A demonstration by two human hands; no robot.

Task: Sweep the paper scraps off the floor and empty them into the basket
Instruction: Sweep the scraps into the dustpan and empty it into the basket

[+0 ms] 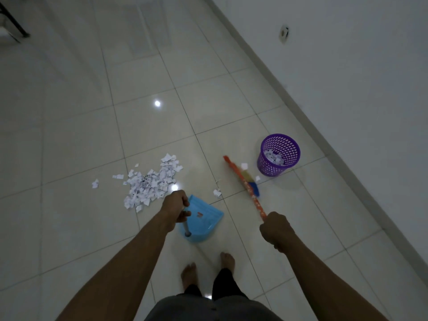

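A heap of white paper scraps lies on the tiled floor left of centre. My left hand is shut on the upright handle of a light blue dustpan, which sits on the floor just right of the heap. My right hand grips the orange handle of a broom, whose blurred yellow and blue bristles lie near a purple mesh basket. The basket holds some scraps. A few loose scraps lie between the dustpan and the broom.
A white wall with a grey skirting runs diagonally along the right, close behind the basket. My bare feet stand just behind the dustpan. A dark furniture leg shows at the far top left.
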